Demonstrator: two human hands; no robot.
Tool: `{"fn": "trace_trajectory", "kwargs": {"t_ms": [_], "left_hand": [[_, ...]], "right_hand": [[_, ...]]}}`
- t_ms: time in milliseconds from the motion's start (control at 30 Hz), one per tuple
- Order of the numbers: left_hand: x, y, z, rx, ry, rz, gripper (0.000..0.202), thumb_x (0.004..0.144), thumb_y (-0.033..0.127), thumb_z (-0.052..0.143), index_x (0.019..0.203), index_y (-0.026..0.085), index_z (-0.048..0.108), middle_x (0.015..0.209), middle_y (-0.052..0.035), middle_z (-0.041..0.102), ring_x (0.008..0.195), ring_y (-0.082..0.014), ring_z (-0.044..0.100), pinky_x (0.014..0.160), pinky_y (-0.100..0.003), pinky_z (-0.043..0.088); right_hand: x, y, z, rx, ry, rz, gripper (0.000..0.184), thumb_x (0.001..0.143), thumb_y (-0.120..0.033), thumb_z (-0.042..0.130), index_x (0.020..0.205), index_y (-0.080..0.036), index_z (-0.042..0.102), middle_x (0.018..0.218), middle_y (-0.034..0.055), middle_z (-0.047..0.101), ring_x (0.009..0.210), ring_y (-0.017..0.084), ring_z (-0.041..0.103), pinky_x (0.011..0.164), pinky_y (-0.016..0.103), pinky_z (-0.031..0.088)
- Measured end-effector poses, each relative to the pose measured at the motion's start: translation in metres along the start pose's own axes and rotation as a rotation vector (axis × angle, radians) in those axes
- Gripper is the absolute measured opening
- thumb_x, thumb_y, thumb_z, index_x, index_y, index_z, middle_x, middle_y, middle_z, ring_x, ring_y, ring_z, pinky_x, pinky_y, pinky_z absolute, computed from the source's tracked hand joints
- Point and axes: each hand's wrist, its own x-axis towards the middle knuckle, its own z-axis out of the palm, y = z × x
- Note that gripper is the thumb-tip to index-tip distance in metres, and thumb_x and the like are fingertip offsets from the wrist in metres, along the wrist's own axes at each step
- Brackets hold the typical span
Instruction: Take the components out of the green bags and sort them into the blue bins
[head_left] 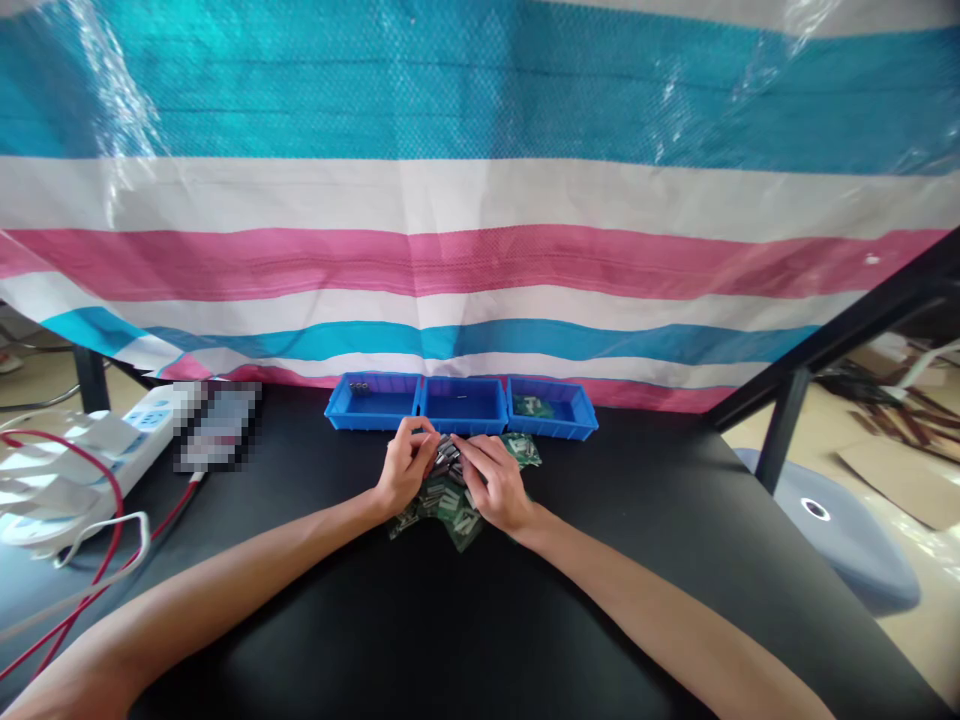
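My left hand [405,467] and my right hand [491,483] meet over a heap of small green-and-silver packets [442,503] on the black table. Their fingertips curl around a cluster of small silver metal parts [448,456], but the fingers hide whether either hand grips them. Just behind my hands stands a blue three-compartment plastic tray [461,383]. Its left compartment holds a few small dark parts [358,387], the middle one a tiny metal piece [460,397], and the right one a green packet [532,406].
A white power strip [97,450] and a red cable [112,480] lie at the table's left, beside a pixelated rectangular object [217,425]. A striped plastic tarp [480,250] hangs behind the table [600,560]. A black metal frame [780,430] and a pale blue stool [840,530] stand right.
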Motion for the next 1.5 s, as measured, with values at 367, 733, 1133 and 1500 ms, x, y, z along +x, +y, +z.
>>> {"fn": "trace_trajectory", "kwargs": {"t_ms": [367, 733, 1133, 1500], "left_hand": [[0.0007, -0.0037, 0.0004, -0.023, 0.003, 0.003, 0.020, 0.093, 0.039, 0.052, 0.096, 0.020, 0.046, 0.048, 0.0102, 0.041, 0.041, -0.0059, 0.035, 0.043, -0.017, 0.026], [0.0016, -0.0028, 0.0021, -0.024, 0.003, -0.030, 0.022, 0.093, 0.040, 0.051, 0.101, 0.021, 0.046, 0.048, 0.0107, 0.039, 0.040, -0.0059, 0.034, 0.041, -0.016, 0.025], [0.0027, 0.0004, 0.0030, -0.061, 0.016, -0.047, 0.022, 0.092, 0.041, 0.052, 0.102, 0.022, 0.046, 0.048, 0.0111, 0.037, 0.040, -0.0062, 0.032, 0.041, -0.016, 0.026], [0.0030, 0.0014, 0.0017, 0.013, 0.009, -0.027, 0.019, 0.093, 0.038, 0.051, 0.102, 0.022, 0.045, 0.048, 0.0104, 0.042, 0.040, -0.0067, 0.035, 0.041, -0.017, 0.025]], "right_hand": [[-0.0030, 0.0026, 0.0014, 0.035, -0.034, 0.018, 0.047, 0.093, -0.011, 0.044, 0.138, -0.022, 0.049, 0.096, 0.0083, 0.063, 0.086, 0.019, 0.060, 0.077, 0.034, 0.053], [-0.0039, 0.0008, 0.0010, 0.075, -0.042, 0.084, 0.045, 0.093, -0.013, 0.045, 0.137, -0.022, 0.051, 0.096, 0.0083, 0.062, 0.087, 0.020, 0.061, 0.079, 0.034, 0.054], [-0.0038, 0.0017, 0.0023, 0.035, -0.024, 0.083, 0.046, 0.092, -0.013, 0.046, 0.137, -0.022, 0.052, 0.096, 0.0084, 0.062, 0.087, 0.020, 0.061, 0.079, 0.035, 0.055], [-0.0038, 0.0015, 0.0023, 0.035, -0.015, 0.097, 0.043, 0.092, -0.012, 0.047, 0.134, -0.022, 0.054, 0.097, 0.0086, 0.063, 0.088, 0.021, 0.061, 0.081, 0.036, 0.054]]}}
